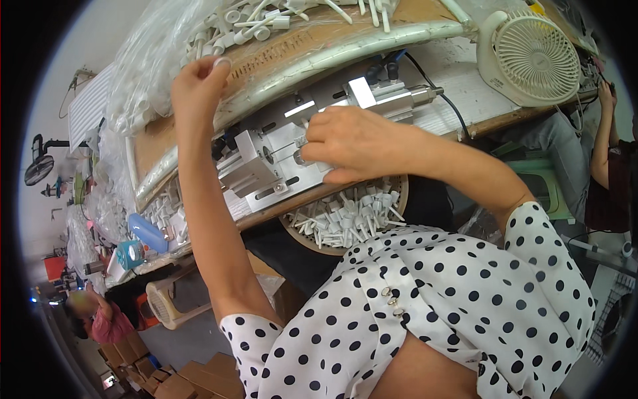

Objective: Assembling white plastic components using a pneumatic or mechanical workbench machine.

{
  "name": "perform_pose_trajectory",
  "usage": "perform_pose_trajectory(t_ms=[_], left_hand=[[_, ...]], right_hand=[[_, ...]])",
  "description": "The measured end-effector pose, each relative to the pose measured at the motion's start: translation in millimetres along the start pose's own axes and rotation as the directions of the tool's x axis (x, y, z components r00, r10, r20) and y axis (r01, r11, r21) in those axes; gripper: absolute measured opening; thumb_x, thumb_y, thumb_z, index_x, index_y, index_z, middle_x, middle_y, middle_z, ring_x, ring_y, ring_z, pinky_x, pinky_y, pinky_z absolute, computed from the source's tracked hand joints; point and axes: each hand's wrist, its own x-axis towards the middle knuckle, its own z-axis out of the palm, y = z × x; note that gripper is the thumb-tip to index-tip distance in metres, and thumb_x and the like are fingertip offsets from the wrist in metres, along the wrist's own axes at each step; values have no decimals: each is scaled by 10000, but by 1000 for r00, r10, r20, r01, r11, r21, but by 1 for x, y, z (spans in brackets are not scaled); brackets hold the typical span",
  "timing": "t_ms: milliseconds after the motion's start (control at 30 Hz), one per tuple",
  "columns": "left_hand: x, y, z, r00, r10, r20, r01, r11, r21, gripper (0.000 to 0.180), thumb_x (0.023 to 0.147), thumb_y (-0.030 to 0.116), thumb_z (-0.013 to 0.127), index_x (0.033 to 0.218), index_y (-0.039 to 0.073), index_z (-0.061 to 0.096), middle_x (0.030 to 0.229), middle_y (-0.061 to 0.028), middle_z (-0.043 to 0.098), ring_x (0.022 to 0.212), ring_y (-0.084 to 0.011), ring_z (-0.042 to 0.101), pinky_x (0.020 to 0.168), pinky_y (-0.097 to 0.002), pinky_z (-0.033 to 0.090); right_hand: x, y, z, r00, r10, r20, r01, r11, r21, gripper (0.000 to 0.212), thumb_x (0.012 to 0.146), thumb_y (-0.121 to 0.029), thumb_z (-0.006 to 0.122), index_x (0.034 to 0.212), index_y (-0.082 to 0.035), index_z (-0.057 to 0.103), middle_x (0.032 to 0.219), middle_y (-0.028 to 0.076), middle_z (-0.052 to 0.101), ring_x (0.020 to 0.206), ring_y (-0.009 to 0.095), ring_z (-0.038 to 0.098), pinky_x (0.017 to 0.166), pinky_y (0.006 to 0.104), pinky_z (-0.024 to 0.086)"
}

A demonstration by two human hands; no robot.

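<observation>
Over the far left of the bench, my left hand (201, 86) is closed, its fingertips pinching a small white plastic cap (223, 62). My right hand (352, 141) reaches onto a silver metal clamping fixture (256, 163). Its fingers are curled down between the fixture's two end blocks. A bit of white shows under the thumb, but the fingers hide most of what they grip. Behind the fixture, a heap of white capped stems (262, 23) lies on a brown board (272, 56) with a plastic-wrapped rim. More white stemmed caps (345, 216) fill a round basket below the bench edge.
A white fan (531, 60) stands at the right, with a black cable (455, 110) beside the fixture. Clear plastic bags (143, 73) cover the far left. A blue bottle-shaped object (147, 233) lies at the left. Other people sit at left and right, near stools (169, 302).
</observation>
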Motion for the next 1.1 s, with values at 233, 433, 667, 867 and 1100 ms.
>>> perform_pose_trajectory(t_ms=[233, 433, 667, 867, 1100], left_hand=[[-124, 4, 25, 919, 390, -57, -393, 916, -75, 246, 720, -23, 629, 955, 45, 621, 940, -45, 568, 744, -92, 554, 574, -184, 445], [-154, -19, 61, 817, 553, 165, -575, 761, 300, 294, 656, -16, 612, 943, 44, 600, 1085, -95, 572, 910, -264, 544, 729, -334, 454], [-151, -9, 67, 833, 489, 258, -553, 758, 347, 309, 664, 6, 607, 966, 51, 559, 1093, -101, 551, 915, -292, 523, 776, -368, 436], [-145, -4, 65, 813, 491, 313, -582, 690, 430, 317, 660, 32, 629, 968, 53, 555, 1053, -100, 558, 899, -287, 525, 759, -366, 438], [-40, 15, 41, 661, 739, 130, -713, 566, 413, 261, 721, 93, 622, 981, 81, 601, 987, -107, 599, 858, -289, 547, 736, -377, 434]], right_hand=[[37, 90, -86, 802, 568, -184, -596, 745, -299, 225, 740, -209, 588, 864, -21, 593, 819, 191, 603, 800, 339, 585, 692, 400, 456], [24, 135, -67, 855, 410, -319, -516, 738, -435, 287, 738, -195, 607, 951, -14, 542, 787, 221, 600, 749, 367, 588, 662, 417, 466], [14, 43, -112, 346, 914, -211, -693, 401, 599, 234, 736, -85, 609, 930, -24, 493, 816, 188, 584, 658, 284, 587, 597, 345, 467], [-37, 29, -78, 837, 463, -292, -129, 685, 717, 306, 749, -161, 636, 1007, -5, 579, 918, 98, 620, 914, 196, 601, 782, 301, 478], [-32, -27, -41, 902, 413, -129, -254, 746, 615, 300, 715, -89, 691, 986, 4, 602, 965, 71, 630, 911, 173, 585, 778, 277, 471]])
